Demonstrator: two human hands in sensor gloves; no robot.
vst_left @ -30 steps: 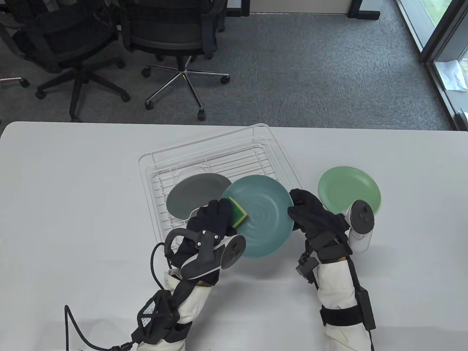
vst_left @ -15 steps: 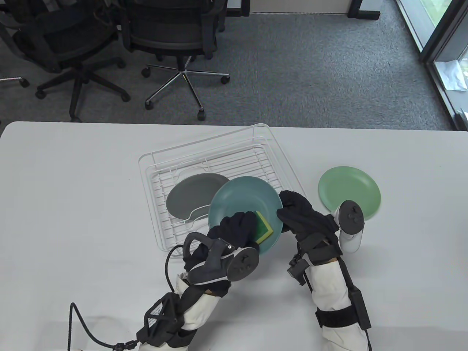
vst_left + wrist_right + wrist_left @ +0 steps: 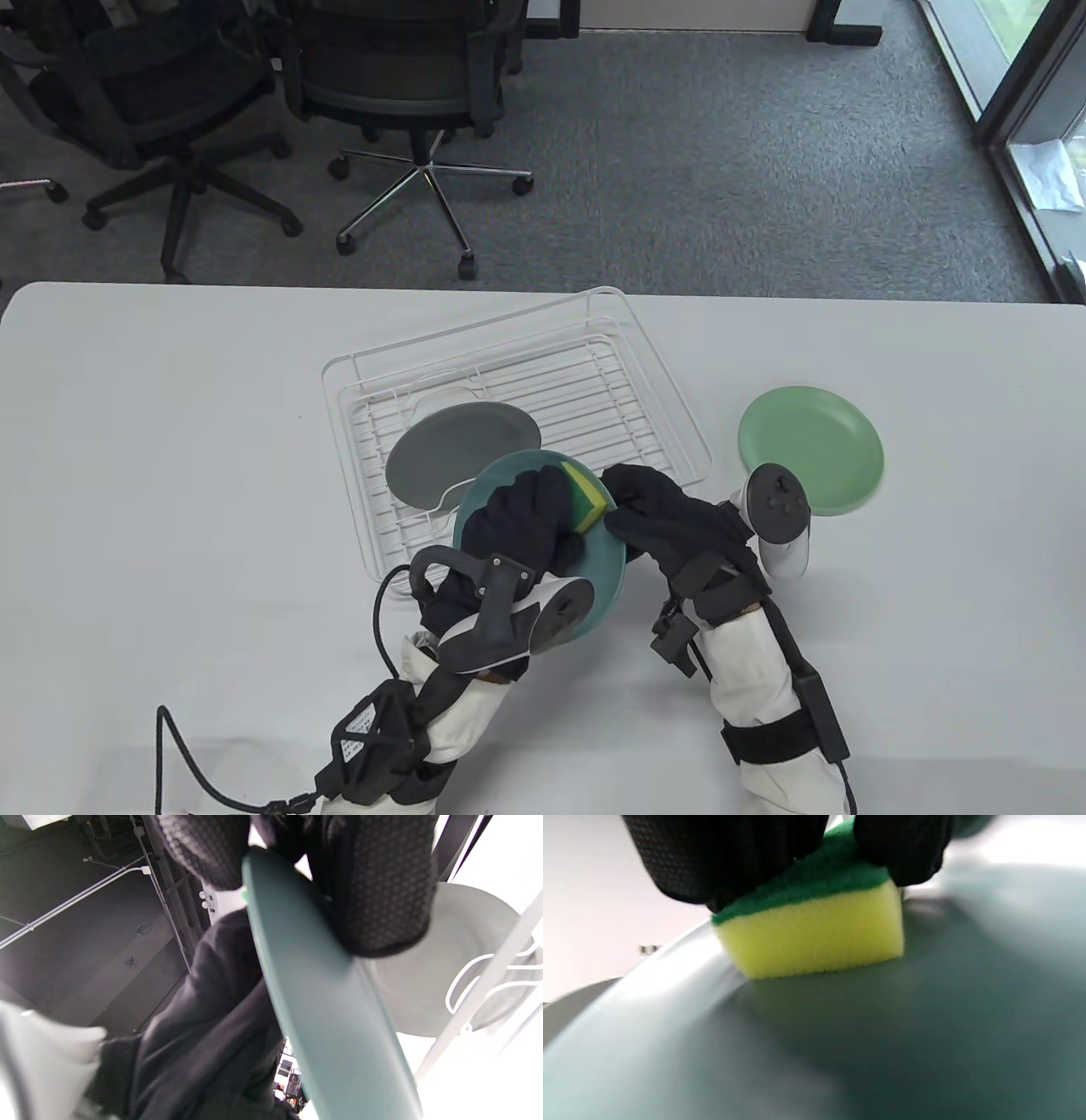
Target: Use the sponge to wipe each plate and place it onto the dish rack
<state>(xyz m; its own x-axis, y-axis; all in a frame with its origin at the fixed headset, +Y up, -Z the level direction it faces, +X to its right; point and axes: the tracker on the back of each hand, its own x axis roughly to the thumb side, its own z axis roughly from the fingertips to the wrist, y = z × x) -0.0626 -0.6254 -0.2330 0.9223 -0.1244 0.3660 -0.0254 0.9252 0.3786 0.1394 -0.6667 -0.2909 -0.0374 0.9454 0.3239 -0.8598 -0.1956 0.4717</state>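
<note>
The sponge (image 3: 585,503) is yellow with a dark green top. The tilted plate (image 3: 604,567) is teal, the plate (image 3: 458,452) in the white wire rack (image 3: 670,399) grey, the plate (image 3: 810,448) near the table's (image 3: 170,441) right edge pale green. Both gloves are black.

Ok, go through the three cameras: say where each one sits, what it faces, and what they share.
Table view: above, looking down at the dish rack, grey plate, green plate; both forearms and the left hand and right hand show.
Left wrist view: low, close to the teal plate, facing the sponge; gloved fingers show.
Right wrist view: looks along the teal plate's edge, tilted; the fingers gripping its rim show.
Shared: all three show the teal plate.
</note>
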